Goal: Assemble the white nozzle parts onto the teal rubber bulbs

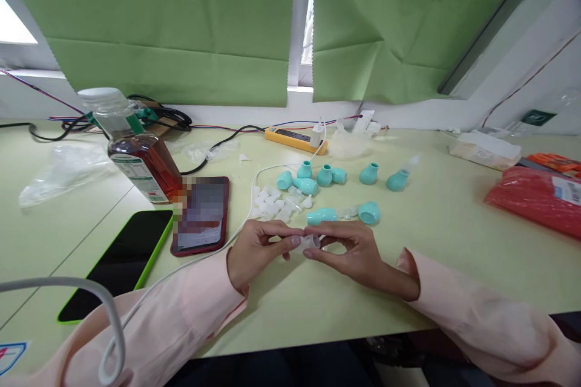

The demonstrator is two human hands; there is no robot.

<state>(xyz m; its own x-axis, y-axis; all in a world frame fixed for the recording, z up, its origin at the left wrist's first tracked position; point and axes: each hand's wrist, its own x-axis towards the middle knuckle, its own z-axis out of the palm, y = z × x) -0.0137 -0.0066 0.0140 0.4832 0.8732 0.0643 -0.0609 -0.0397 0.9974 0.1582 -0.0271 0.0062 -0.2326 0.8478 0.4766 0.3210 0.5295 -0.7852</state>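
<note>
Between my two hands, just above the table, is a small clear plastic piece (311, 242) with a round open end facing right. My left hand (263, 248) pinches its left side between thumb and fingers. On its right side, my right hand (351, 251) holds the rim with thumb and fingertips. Beyond my hands lie a teal tube-like part (322, 216), a clear part (347, 212) and a teal bulb (369, 213). A pile of small whitish clear pieces (272, 202) sits behind my left hand, with several teal bulbs (305, 185) past it.
Left are a green-edged phone (131, 248), a red-cased phone (204, 217) and a bottle of amber liquid (145, 163). A white cable (254, 193) runs past my left arm to a yellow power strip (290, 138). A red package (531, 196) lies at right.
</note>
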